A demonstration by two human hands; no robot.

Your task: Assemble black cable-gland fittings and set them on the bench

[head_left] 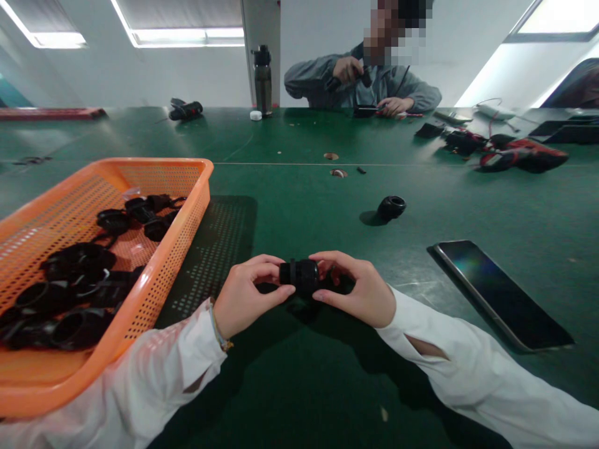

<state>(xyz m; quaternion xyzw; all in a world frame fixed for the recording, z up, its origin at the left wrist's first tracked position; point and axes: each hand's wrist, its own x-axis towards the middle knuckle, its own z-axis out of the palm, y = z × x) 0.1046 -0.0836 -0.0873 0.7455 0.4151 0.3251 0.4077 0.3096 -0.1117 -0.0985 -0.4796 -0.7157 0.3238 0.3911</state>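
Both my hands hold one black cylindrical plastic fitting (302, 276), ribbed on its wider part, just above the green table (281, 386). My left hand (250, 290) pinches its narrower left end between thumb and fingers. At the wider right end, my right hand (358, 287) grips with thumb and fingertips. Part of the fitting is hidden by my fingers. Farther forward and to the right, a loose black ring-shaped cap (391, 207) lies on its side, its opening showing.
An orange perforated basket (180, 265) with several black fittings stands at left. A smartphone (503, 293) lies at right. Across the table, a person in a grey jacket (313, 81) handles a dark tool near wired parts (524, 154). A dark bottle (262, 81) stands at the back.
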